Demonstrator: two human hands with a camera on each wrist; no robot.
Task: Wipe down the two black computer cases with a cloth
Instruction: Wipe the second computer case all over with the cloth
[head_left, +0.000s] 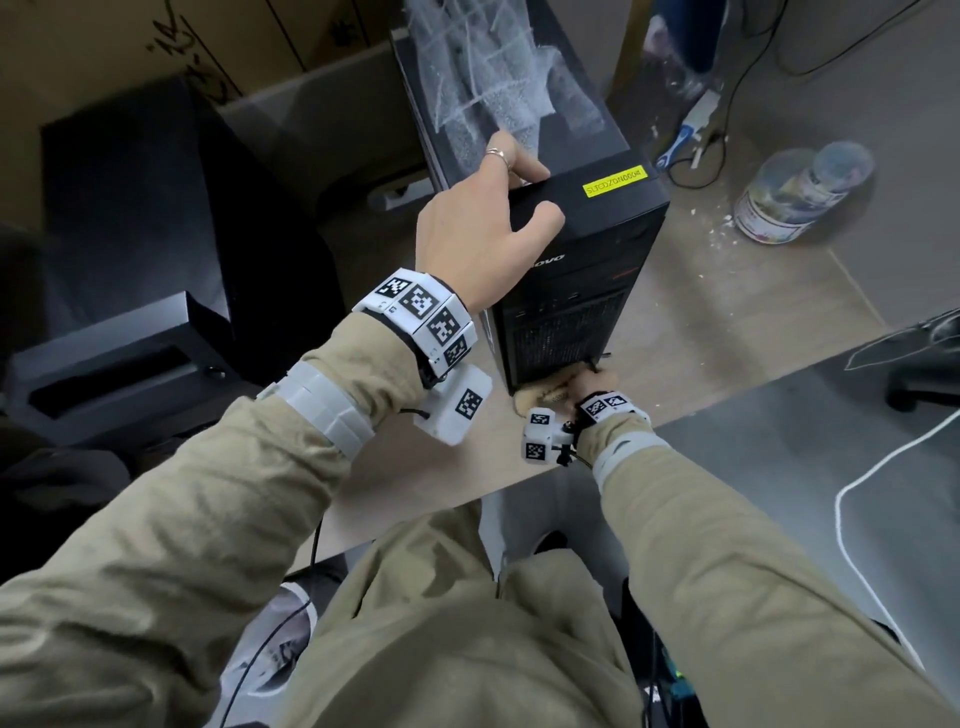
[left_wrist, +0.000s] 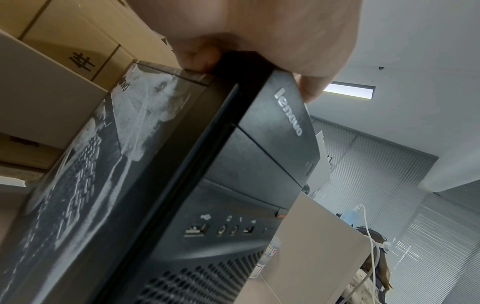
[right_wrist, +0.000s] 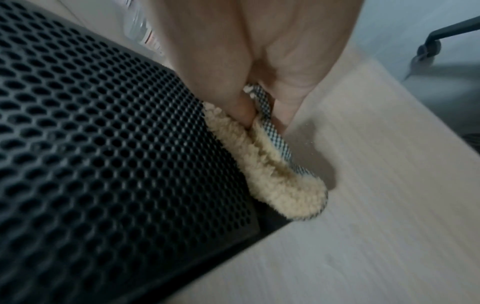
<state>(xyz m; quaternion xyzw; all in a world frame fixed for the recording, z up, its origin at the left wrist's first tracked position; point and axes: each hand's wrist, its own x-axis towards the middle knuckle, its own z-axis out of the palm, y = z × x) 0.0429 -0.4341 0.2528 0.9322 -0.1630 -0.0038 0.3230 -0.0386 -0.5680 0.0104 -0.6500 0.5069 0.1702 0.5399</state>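
A black computer case stands upright on a pale wood counter, close to the counter's near edge, its perforated front facing the person. A yellow label sits on its top, and whitish dusty smears cover its left side panel. The left hand grips the case's top front edge, thumb on top and fingers curled around the upper left corner.

Low down, the right hand pinches a cream fleecy cloth with a checked backing between thumb and fingers. The cloth presses against the bottom right corner of the case's front grille, just above the counter surface.

A second black case stands to the left, well apart from the first, beside cardboard boxes. Toward the counter's far right edge lies a clear plastic jar on its side, with white crumbs scattered near it.
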